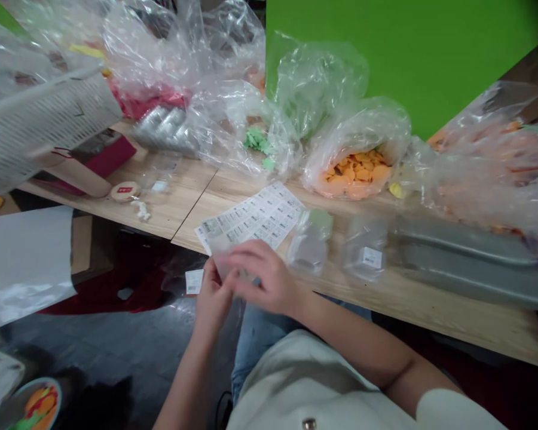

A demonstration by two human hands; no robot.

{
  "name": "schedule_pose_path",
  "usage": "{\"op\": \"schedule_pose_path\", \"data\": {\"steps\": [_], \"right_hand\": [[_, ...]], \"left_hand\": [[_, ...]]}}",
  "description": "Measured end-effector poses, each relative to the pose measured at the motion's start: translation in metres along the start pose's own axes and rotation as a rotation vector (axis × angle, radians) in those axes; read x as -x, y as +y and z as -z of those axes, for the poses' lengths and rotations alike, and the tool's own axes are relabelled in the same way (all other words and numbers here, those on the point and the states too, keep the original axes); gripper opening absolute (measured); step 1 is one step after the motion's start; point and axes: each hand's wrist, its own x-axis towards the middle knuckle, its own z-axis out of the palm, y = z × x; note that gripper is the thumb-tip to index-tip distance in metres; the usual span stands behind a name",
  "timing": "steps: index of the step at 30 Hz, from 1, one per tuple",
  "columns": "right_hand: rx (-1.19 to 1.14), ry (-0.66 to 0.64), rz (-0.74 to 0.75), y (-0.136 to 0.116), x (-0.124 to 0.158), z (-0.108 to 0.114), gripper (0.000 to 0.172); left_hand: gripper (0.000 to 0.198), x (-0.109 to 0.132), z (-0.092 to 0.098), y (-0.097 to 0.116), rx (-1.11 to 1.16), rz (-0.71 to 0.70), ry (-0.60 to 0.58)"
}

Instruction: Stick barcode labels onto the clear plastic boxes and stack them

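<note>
A small translucent plastic bag [224,251] is held up near the table's front edge, pinched in my left hand [214,292]. My right hand [266,279] reaches across it from the right, its fingers stretched and smeared by motion; whether they grip the bag cannot be made out. Just beyond my hands lie sheets of printed barcode labels [269,209]. To their right is a stack of clear bags [309,245] with a pale green piece on top. Farther right rests a clear bag with a white label [372,258]. Another white label [194,280] shows beside my left hand.
An open plastic bag of orange pieces [358,170] and one of green pieces [257,140] stand behind. A grey tray [470,257] takes up the right side. On the left are a white perforated basket [49,113] and a tape roll [124,191]. A bucket [58,394] stands below.
</note>
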Motion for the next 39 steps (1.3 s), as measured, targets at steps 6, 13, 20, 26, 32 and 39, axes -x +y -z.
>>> {"op": "schedule_pose_path", "data": {"steps": [6,13,20,26,32,39], "right_hand": [[0.163,0.016,-0.030,0.029,-0.032,0.000,0.021],[0.323,-0.220,0.272,0.039,-0.034,0.006,0.027],[0.383,-0.180,0.260,0.033,-0.027,0.009,0.022],[0.442,-0.238,0.321,0.032,-0.024,0.010,0.022],[0.369,-0.245,0.348,0.035,-0.022,0.009,0.018],[0.108,-0.241,0.256,0.040,-0.028,0.014,0.020]], "left_hand": [[0.059,0.001,0.003,0.006,-0.138,-0.155,-0.053],[0.030,0.007,0.004,0.009,-0.126,-0.132,-0.127],[0.024,-0.002,0.005,0.021,-0.034,-0.072,-0.063],[0.016,-0.001,0.013,0.025,-0.417,-0.190,-0.033],[0.019,0.002,0.016,0.025,-0.337,-0.049,-0.088],[0.022,0.004,0.017,0.030,-0.329,-0.037,-0.131]]}}
